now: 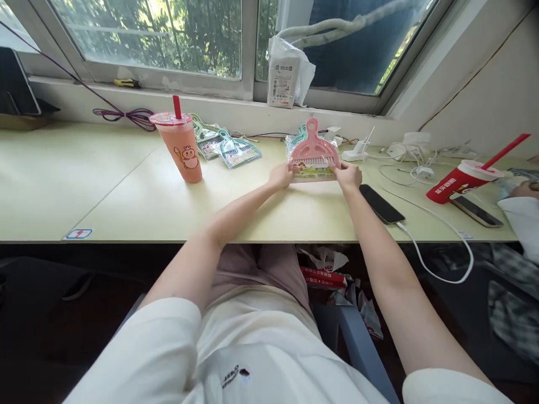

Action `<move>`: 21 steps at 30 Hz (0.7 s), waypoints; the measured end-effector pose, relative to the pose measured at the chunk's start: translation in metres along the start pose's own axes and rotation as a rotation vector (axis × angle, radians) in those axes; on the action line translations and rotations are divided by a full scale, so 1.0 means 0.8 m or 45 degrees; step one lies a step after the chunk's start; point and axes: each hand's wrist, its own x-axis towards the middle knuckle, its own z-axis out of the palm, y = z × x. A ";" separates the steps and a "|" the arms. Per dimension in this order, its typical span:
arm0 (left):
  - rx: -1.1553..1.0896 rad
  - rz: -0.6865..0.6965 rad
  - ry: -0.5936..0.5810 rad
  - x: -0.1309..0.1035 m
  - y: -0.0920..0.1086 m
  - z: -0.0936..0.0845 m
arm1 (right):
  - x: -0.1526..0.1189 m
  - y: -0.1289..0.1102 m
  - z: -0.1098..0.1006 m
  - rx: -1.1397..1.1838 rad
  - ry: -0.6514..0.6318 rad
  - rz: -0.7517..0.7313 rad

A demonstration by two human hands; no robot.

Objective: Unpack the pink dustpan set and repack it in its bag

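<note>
A pink toy dustpan and brush set [314, 150] in clear packaging is held up near the back of the table. My left hand [281, 175] grips its lower left corner, and my right hand [347, 175] grips its lower right corner. Directly behind it, partly hidden, is a teal packaged set [301, 134]. Further left lie a blue-green packaged set [238, 149] and a green one [206, 139], beside a tall cup of pink drink [182, 147] with a red straw.
A black phone [381, 204] on a white cable lies right of my right hand. Farther right are a tilted red cup [458, 179], another phone [476, 211] and another person's sleeve [522, 221]. White cords and a power strip [357, 151] sit behind. The table's front edge [269, 242] is near me.
</note>
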 end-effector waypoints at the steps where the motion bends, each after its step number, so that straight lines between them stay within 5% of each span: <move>1: 0.108 0.014 0.020 0.009 0.008 0.011 | 0.006 0.011 -0.004 -0.056 0.013 0.025; 6: 0.348 -0.065 0.004 0.036 0.023 0.038 | 0.028 0.032 0.020 -0.191 0.066 0.045; 13: 0.498 -0.226 0.063 0.032 0.010 0.029 | 0.034 0.022 0.075 -0.173 -0.001 0.092; 21: 0.384 -0.334 0.148 0.038 0.002 0.026 | 0.034 0.023 0.085 -0.134 -0.163 0.082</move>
